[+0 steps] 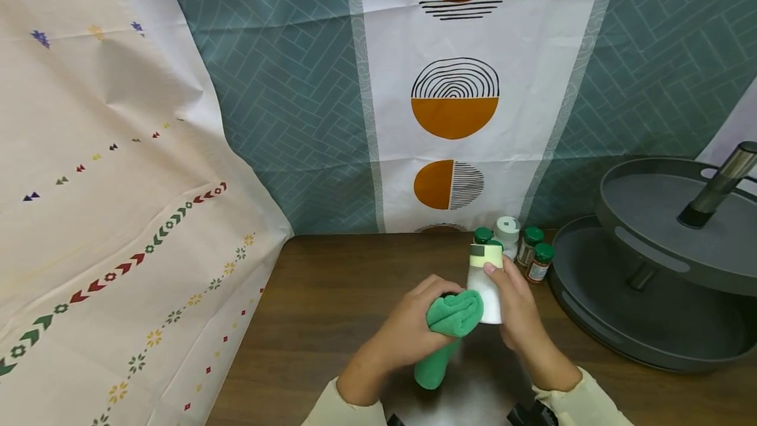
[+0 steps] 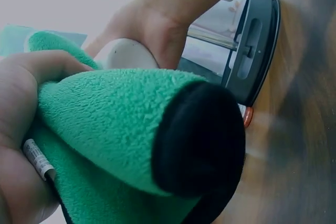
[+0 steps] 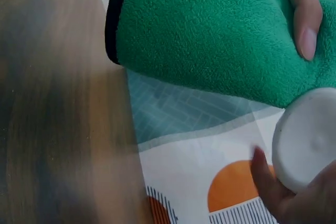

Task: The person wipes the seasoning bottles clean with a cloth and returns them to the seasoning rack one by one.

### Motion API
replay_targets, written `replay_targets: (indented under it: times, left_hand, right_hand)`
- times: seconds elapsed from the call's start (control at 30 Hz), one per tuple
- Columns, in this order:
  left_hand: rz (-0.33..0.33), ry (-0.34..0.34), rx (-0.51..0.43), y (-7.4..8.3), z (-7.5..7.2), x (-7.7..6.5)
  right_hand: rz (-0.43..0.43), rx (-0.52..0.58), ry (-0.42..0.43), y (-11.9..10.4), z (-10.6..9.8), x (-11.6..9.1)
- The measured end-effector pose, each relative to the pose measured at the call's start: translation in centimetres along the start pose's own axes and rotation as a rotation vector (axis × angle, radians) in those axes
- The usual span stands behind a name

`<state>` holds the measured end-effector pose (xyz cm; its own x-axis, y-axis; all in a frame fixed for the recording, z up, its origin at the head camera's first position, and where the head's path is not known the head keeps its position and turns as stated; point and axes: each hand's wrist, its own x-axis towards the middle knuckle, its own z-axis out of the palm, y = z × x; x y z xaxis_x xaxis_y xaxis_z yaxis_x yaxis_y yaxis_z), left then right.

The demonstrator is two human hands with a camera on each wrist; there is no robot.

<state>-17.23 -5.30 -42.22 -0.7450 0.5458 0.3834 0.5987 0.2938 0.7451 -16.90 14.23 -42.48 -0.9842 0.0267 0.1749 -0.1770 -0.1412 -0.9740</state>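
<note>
A folded green microfiber cloth (image 1: 454,314) with black edging is gripped by my left hand (image 1: 405,334), its lower end hanging below the fingers. My right hand (image 1: 522,311) holds a white cylindrical container (image 1: 483,288) with a pale yellow and dark green band at its top. Both are held up in front of me, over the table. In the right wrist view the cloth (image 3: 205,40) meets the edge of the container's round white base (image 3: 307,135). The left wrist view shows the cloth's black-edged end up close, with a small white tag (image 2: 38,158) near the palm.
Behind my right hand stand small jars with green caps (image 1: 542,254) and a white-lidded bottle (image 1: 506,229). A grey two-tier round stand (image 1: 639,327) with a metal post is on the right of the wooden table (image 1: 307,321). Patterned fabric (image 1: 284,84) hangs behind.
</note>
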Motion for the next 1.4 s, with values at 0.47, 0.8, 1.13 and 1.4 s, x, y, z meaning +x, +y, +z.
replay_targets:
  times: [0.47, 0.8, 1.13, 1.4]
  left_hand:
    - [-0.266, 0.447, -0.108, 0.0, -0.4, 0.5]
    - [-0.05, 0.2, -0.041, 0.1, -0.3, 0.0]
    - [-0.001, 0.085, 0.026, 0.2, 0.4, -0.2]
    - [-0.166, 0.337, -0.068, -0.1, -0.4, 0.1]
  right_hand:
    - [0.051, -0.147, -0.238, 0.6, 0.7, -0.4]
    - [-0.06, -0.053, -0.096, 0.3, 0.3, -0.4]
    - [-0.026, 0.039, -0.076, 0.5, -0.2, 0.3]
    - [0.079, -0.191, -0.129, 0.3, 0.6, -0.2]
